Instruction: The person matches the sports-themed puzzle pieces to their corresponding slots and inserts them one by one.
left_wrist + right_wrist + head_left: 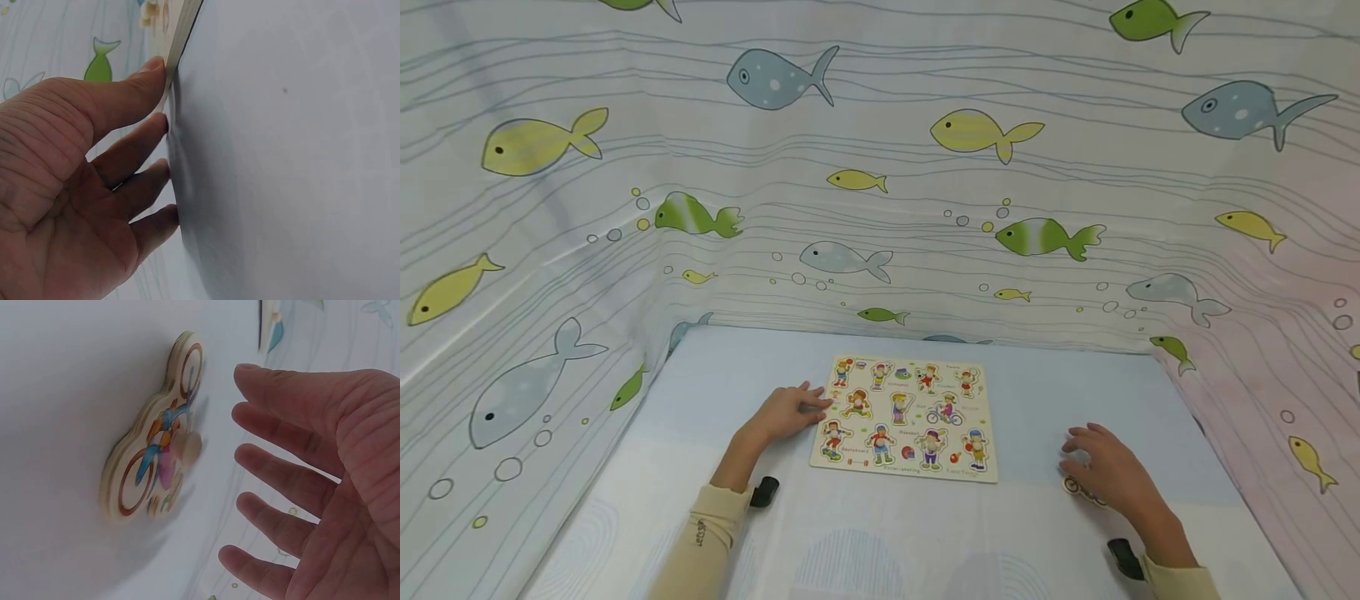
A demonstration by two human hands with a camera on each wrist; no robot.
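Note:
A cream puzzle board (880,417) with several sports figures lies flat on the table. My left hand (786,414) is at its left side; in the left wrist view the thumb (147,81) touches the board's edge (181,34), and the other fingertips rest at the table surface. My right hand (1108,471) hovers, fingers apart and loosely bent, over a wooden cyclist puzzle piece (140,469). This piece lies picture side up on the table, with a round wooden knob (190,447) standing from its middle. A gap shows between the right fingertips and the knob. In the head view the hand partly hides the piece.
The table (865,533) has a pale patterned cover. Fish-print cloth (910,275) rises behind it and along both sides. A black wrist strap piece shows at each sleeve. The cyclist piece lies to the right of the board, separated from it by bare cover.

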